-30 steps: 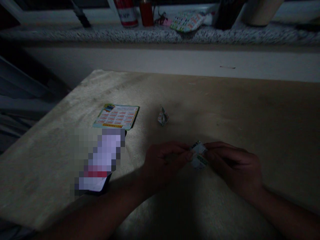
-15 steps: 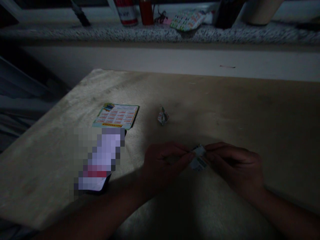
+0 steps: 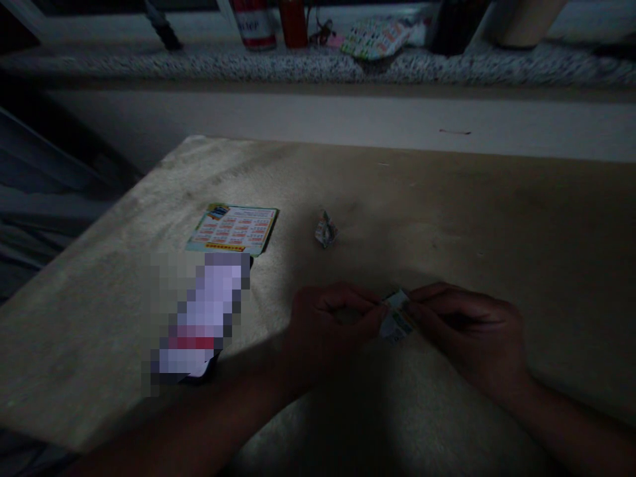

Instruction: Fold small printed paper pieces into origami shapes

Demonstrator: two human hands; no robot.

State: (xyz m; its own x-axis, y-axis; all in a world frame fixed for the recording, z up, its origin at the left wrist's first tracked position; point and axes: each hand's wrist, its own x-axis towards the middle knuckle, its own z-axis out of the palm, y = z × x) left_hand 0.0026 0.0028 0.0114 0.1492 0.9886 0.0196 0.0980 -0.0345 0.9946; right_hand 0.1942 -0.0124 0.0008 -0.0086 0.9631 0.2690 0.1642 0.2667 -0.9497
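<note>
A small folded piece of printed paper [image 3: 397, 319] is pinched between my two hands above the table [image 3: 447, 232]. My left hand [image 3: 330, 321] grips its left edge between thumb and forefinger. On the opposite side, my right hand [image 3: 470, 328] holds the right edge with its fingertips. Farther back stands a small folded paper piece [image 3: 326, 230], apart from both hands. A printed card or stack of cards [image 3: 236, 228] lies to the left, with a lit phone [image 3: 206, 311], its screen pixelated, just in front of it.
Along the back, a speckled windowsill [image 3: 209, 65] carries a red and white can [image 3: 254, 26], a red container [image 3: 294, 25], a crumpled printed packet [image 3: 375, 40], a dark container [image 3: 454, 26] and a beige one [image 3: 529, 23]. Dark fabric hangs at the left.
The paper between my hands has tilted slightly and shows a little more of its face. Both hands stay nearly in place, and the view has shifted slightly.
</note>
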